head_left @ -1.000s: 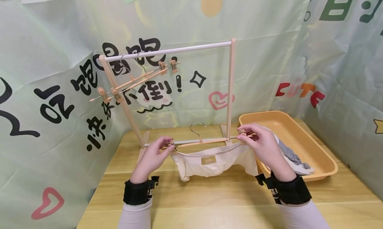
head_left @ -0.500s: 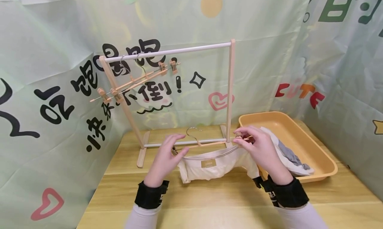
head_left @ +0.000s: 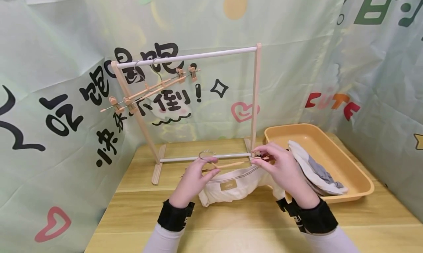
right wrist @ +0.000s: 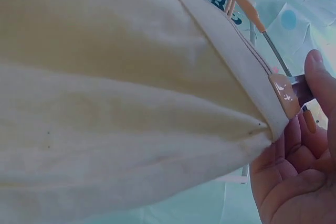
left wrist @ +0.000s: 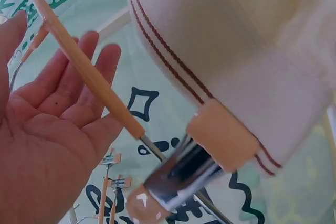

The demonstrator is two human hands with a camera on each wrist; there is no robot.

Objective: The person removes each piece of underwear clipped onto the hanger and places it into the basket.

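Observation:
A cream garment (head_left: 244, 188) with a tan label and double brown stitching hangs by its top edge from a clip hanger (head_left: 231, 165), close over the table. My right hand (head_left: 281, 168) pinches the clip (right wrist: 286, 95) at the hanger's right end, thumb on one side and fingers on the other. My left hand (head_left: 195, 179) reaches around the hanger's middle beside the metal hook (head_left: 205, 151), thumb and fingers spread apart. In the left wrist view, the left clip (left wrist: 223, 135) bites the stitched edge, away from the left fingers (left wrist: 107, 64).
Behind the hands stands a small wooden rack (head_left: 256, 98) with a white top rail (head_left: 214, 54). Two bare clip hangers (head_left: 158, 86) hang at its left. On the right, a yellow-orange tub (head_left: 330, 150) contains grey and white cloth (head_left: 322, 172).
My left hand has let go of the left clip and moved right to the hanger's middle. The right hand, still pinching its clip, has shifted slightly left with the hanger and garment.

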